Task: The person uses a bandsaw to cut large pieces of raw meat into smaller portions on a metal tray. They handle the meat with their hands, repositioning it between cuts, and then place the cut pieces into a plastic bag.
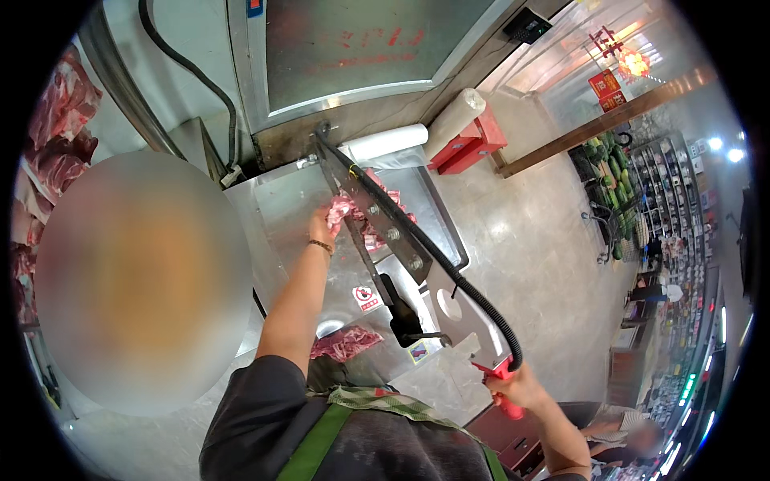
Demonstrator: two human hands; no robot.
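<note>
My left hand grips a chunk of raw meat beside the slot of a steel cutting table. Over that slot slants the hinged lever arm of a bone cutter, raised at my end. At its near end my right hand is wrapped around a red handle. A black corrugated cable runs along the arm. Cut meat pieces lie beyond the arm, partly hidden by it. Closer to my body, a larger slab of raw meat rests on the table's near part.
A white plastic roll lies at the table's far edge, near red boxes. Raw meat hangs at the left, beside a large blurred area. A steel-framed door stands ahead. Another person is at lower right.
</note>
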